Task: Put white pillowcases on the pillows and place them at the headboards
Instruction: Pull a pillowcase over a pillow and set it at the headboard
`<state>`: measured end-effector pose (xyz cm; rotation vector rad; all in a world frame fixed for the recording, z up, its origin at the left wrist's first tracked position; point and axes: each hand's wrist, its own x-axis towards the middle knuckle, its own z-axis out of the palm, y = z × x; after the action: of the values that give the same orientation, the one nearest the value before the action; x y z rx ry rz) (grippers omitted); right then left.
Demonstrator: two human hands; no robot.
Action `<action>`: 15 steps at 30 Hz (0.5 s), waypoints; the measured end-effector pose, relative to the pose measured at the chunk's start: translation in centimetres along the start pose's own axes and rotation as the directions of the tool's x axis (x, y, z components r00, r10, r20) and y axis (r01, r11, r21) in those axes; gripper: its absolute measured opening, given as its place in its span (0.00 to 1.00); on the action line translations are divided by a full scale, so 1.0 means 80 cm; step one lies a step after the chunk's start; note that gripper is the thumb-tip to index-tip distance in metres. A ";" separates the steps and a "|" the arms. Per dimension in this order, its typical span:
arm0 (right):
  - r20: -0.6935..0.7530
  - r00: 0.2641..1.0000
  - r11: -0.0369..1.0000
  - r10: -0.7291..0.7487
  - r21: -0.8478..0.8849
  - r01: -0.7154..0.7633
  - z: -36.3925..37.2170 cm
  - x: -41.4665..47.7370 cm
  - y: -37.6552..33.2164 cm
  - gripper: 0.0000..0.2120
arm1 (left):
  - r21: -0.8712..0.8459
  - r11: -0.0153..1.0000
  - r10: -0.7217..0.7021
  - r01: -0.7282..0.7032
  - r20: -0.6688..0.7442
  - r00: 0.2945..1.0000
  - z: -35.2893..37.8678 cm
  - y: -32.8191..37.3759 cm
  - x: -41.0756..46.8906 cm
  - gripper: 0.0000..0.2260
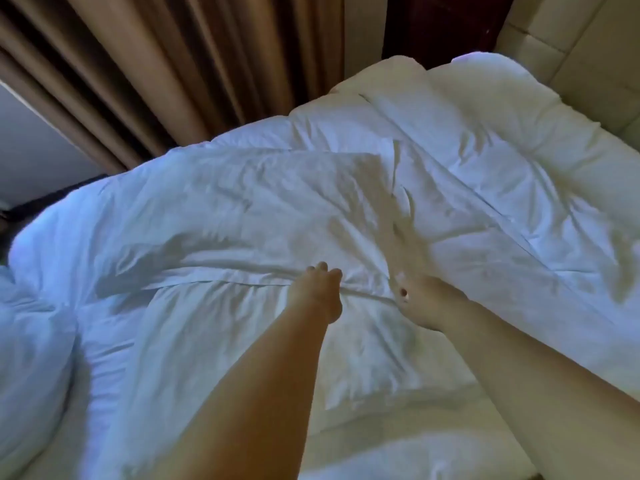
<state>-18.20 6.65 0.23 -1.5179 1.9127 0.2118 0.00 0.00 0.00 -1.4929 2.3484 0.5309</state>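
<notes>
A white pillowcase lies wrinkled across the middle of the bed, its hemmed open edge running toward me. Just below that hem lies a white pillow. My left hand reaches forward with its fingertips bunched together on the hem. My right hand is beside it, a short way to the right, closed on the same edge; its fingers are blurred. A second white pillow rests at the far right by the beige padded headboard.
Brown curtains hang along the far side of the bed. A bunched white duvet is piled at the left. A dark wooden panel stands between curtain and headboard. White bedding covers the mattress.
</notes>
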 end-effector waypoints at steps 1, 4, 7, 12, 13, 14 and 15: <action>-0.078 0.997 1.000 -0.022 -0.003 0.021 0.003 0.013 0.007 0.08 | 0.050 0.999 0.000 0.001 -0.020 1.000 0.002 0.007 0.012 0.16; -0.179 0.983 0.999 -0.031 0.003 0.033 0.017 0.056 0.014 0.16 | 0.168 0.985 -0.022 0.038 -0.099 0.995 0.021 0.020 0.047 0.20; -0.160 0.981 0.993 -0.113 0.005 0.115 0.033 0.093 0.007 0.33 | 0.269 0.962 -0.024 0.048 -0.091 0.996 0.048 0.023 0.077 0.29; -0.106 0.987 0.993 -0.118 -0.001 0.119 0.071 0.128 -0.009 0.24 | 0.322 0.947 0.078 -0.009 -0.202 0.976 0.072 0.004 0.094 0.20; -0.128 0.986 0.994 -0.107 -0.015 0.106 0.073 0.130 -0.011 0.21 | 0.315 0.949 0.089 -0.025 -0.189 0.978 0.072 0.004 0.095 0.17; -0.162 0.981 0.994 -0.105 -0.025 0.102 0.073 0.132 -0.013 0.19 | 0.308 0.951 0.092 -0.037 -0.167 0.982 0.070 0.005 0.097 0.15; -0.197 0.975 0.994 -0.104 -0.032 0.100 0.071 0.134 -0.015 0.18 | 0.298 0.954 0.086 -0.037 -0.153 0.984 0.068 0.007 0.100 0.14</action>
<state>-15.81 0.65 -10.07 -1.7016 1.9829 0.0357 -3.49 -3.62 -8.26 -1.3747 2.4725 0.0648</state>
